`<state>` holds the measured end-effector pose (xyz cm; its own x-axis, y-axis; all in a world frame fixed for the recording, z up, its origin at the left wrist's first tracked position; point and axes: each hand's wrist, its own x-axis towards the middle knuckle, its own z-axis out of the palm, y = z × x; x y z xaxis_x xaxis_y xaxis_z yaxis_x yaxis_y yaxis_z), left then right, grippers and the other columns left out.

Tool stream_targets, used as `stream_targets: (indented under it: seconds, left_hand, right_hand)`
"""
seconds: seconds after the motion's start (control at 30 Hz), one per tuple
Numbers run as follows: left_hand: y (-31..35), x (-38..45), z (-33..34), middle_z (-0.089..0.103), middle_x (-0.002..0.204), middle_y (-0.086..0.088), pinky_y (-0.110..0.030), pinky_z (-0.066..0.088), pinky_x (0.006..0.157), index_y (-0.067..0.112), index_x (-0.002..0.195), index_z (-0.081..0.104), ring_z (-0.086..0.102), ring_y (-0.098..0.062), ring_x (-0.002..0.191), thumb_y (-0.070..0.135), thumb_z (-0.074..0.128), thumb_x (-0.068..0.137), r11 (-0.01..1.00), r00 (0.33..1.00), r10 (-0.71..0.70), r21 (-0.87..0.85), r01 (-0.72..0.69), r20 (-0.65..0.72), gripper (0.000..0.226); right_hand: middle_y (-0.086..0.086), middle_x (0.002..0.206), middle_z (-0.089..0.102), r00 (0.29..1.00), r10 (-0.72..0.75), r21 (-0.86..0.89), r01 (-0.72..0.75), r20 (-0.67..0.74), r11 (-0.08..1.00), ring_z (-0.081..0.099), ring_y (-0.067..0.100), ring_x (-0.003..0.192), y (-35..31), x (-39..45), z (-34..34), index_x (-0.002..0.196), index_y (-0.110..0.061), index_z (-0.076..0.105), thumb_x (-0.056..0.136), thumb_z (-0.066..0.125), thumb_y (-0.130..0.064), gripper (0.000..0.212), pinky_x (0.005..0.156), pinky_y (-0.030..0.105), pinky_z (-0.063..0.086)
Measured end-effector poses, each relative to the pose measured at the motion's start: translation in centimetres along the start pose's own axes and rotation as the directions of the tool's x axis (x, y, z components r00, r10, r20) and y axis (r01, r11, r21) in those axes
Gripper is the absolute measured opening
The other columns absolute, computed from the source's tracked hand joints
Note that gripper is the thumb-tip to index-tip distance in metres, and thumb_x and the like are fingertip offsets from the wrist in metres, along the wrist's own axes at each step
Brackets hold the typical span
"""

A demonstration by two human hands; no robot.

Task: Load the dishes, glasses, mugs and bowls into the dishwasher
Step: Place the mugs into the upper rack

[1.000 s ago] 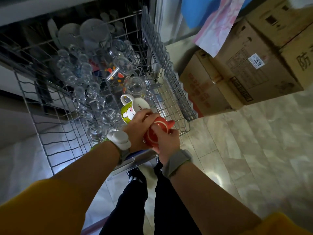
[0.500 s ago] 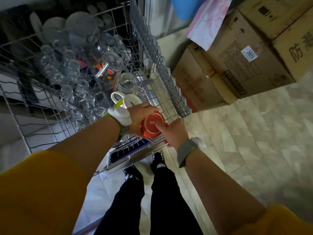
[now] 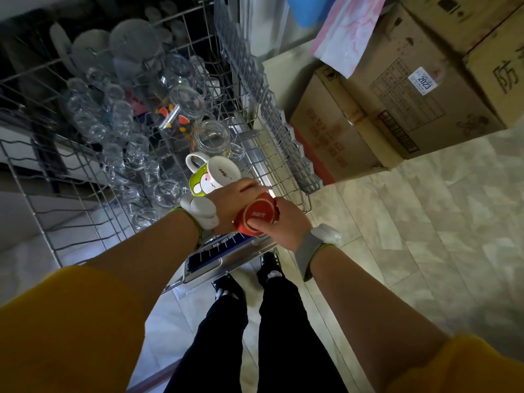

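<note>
A red mug (image 3: 256, 215) stands upside down at the near right corner of the pulled-out wire rack (image 3: 283, 143), its white-ringed base facing me. My left hand (image 3: 229, 204) grips its left side and my right hand (image 3: 286, 225) grips its right side. Just behind it a white and green cartoon mug (image 3: 214, 175) lies upside down and tilted. A clear glass jar (image 3: 211, 136) and several upturned glasses (image 3: 113, 129) fill the rack further back, with grey plates (image 3: 133, 42) at the far end.
Stacked cardboard boxes (image 3: 397, 95) stand on the tiled floor right of the rack, with a pink and white cloth (image 3: 346, 32) hanging over them. The open dishwasher door (image 3: 209, 258) lies below the rack in front of my shoes (image 3: 269, 265).
The red mug has been turned base-up and lowered into the rack's near right corner. Both hands stayed on it. My view has shifted a little.
</note>
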<state>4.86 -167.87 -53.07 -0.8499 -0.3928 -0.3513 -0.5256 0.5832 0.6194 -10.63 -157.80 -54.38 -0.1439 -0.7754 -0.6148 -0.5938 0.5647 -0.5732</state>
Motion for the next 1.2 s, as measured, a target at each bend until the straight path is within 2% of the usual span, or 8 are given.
stream_targets:
  seconds: [0.1, 0.17, 0.33, 0.53, 0.7, 0.9, 1.07, 1.2]
  left_hand:
    - [-1.0, -1.4, 0.9, 0.039, 0.142, -0.012, -0.045, 0.044, 0.105, 0.012, 0.149, 0.029, 0.047, -0.031, 0.126, 0.035, 0.084, 0.069, 0.987, 0.989, -0.14, -0.093, 0.134, -0.055, 0.1]
    - [-1.5, -2.2, 1.6, 0.042, 0.141, -0.011, -0.047, 0.044, 0.104, 0.011, 0.146, 0.033, 0.047, -0.03, 0.126, 0.037, 0.083, 0.069, 0.979, 0.979, -0.187, -0.1, 0.179, -0.085, 0.096]
    - [-0.7, -2.6, 2.7, 0.044, 0.143, -0.008, -0.038, 0.042, 0.105, 0.014, 0.147, 0.035, 0.047, -0.028, 0.128, 0.03, 0.08, 0.073, 0.955, 0.944, -0.293, -0.086, 0.283, -0.15, 0.088]
    - [-0.9, -4.3, 3.4, 0.056, 0.127, -0.008, -0.04, 0.053, 0.092, 0.017, 0.134, 0.052, 0.059, -0.024, 0.111, 0.018, 0.08, 0.07, 0.847, 0.83, -0.497, -0.352, 0.399, -0.255, 0.069]
    - [-1.3, -4.5, 1.6, 0.05, 0.128, -0.009, -0.048, 0.044, 0.098, 0.015, 0.128, 0.055, 0.046, -0.029, 0.117, 0.011, 0.072, 0.073, 0.9, 0.775, -0.376, -0.002, 0.435, -0.508, 0.057]
    - [-3.7, -0.6, -3.0, 0.024, 0.151, -0.014, -0.056, 0.011, 0.118, 0.021, 0.152, 0.008, 0.025, -0.035, 0.141, 0.062, 0.078, 0.061, 0.813, 0.816, -0.517, 0.15, 0.562, -0.258, 0.122]
    - [-5.2, 0.2, -3.4, 0.024, 0.144, -0.015, -0.053, 0.045, 0.098, 0.022, 0.151, 0.007, 0.036, -0.04, 0.13, 0.059, 0.083, 0.054, 0.788, 0.779, -0.587, 0.064, 0.612, -0.223, 0.129]
    - [-5.8, -0.6, -2.0, 0.034, 0.141, -0.013, -0.05, 0.048, 0.093, 0.017, 0.151, 0.009, 0.045, -0.037, 0.125, 0.051, 0.087, 0.057, 0.798, 0.774, -0.597, -0.059, 0.599, -0.211, 0.127]
  right_hand:
    - [0.0, 0.103, 0.065, 0.999, -0.002, 0.052, -0.001, 0.047, 0.999, 0.065, 0.02, 0.093, -0.1, 0.1, -0.5, 0.116, -0.014, 0.057, 0.081, 0.066, -0.058, 0.056, 0.08, 0.029, 0.053]
    - [-0.002, 0.108, 0.06, 0.999, 0.018, 0.058, -0.021, 0.043, 0.998, 0.064, 0.019, 0.096, -0.8, -0.2, -0.4, 0.125, -0.017, 0.047, 0.07, 0.071, -0.066, 0.078, 0.08, 0.03, 0.054]
    - [0.002, 0.119, 0.054, 0.996, -0.033, -0.404, -0.005, -0.087, 0.915, 0.06, 0.026, 0.102, -1.5, -0.7, 0.8, 0.137, -0.027, 0.02, 0.054, 0.068, -0.08, 0.109, 0.086, 0.038, 0.052]
    - [-0.008, 0.108, 0.061, 0.998, -0.055, -0.237, 0.049, -0.019, 0.97, 0.065, 0.02, 0.092, -1.8, 0.2, 0.0, 0.125, -0.033, 0.024, 0.048, 0.066, -0.08, 0.099, 0.078, 0.036, 0.057]
    - [-0.01, 0.105, 0.06, 0.998, -0.058, -0.255, 0.048, -0.031, 0.966, 0.064, 0.017, 0.091, -1.9, 0.2, -0.1, 0.127, -0.031, 0.024, 0.051, 0.065, -0.081, 0.099, 0.077, 0.033, 0.055]
    - [-0.004, 0.112, 0.061, 0.998, -0.055, -0.268, 0.05, -0.013, 0.962, 0.065, 0.021, 0.096, -2.0, 0.2, 0.0, 0.131, -0.028, 0.025, 0.047, 0.063, -0.083, 0.107, 0.081, 0.036, 0.056]
    - [-0.002, 0.116, 0.059, 0.998, -0.063, -0.268, 0.054, -0.025, 0.962, 0.064, 0.023, 0.098, -2.2, 0.2, 0.0, 0.131, -0.026, 0.024, 0.052, 0.068, -0.077, 0.104, 0.082, 0.036, 0.055]
    - [-0.002, 0.116, 0.059, 0.999, -0.036, -0.27, 0.032, -0.012, 0.962, 0.064, 0.023, 0.099, -2.3, -0.1, 0.2, 0.13, -0.028, 0.021, 0.053, 0.068, -0.078, 0.103, 0.084, 0.037, 0.055]
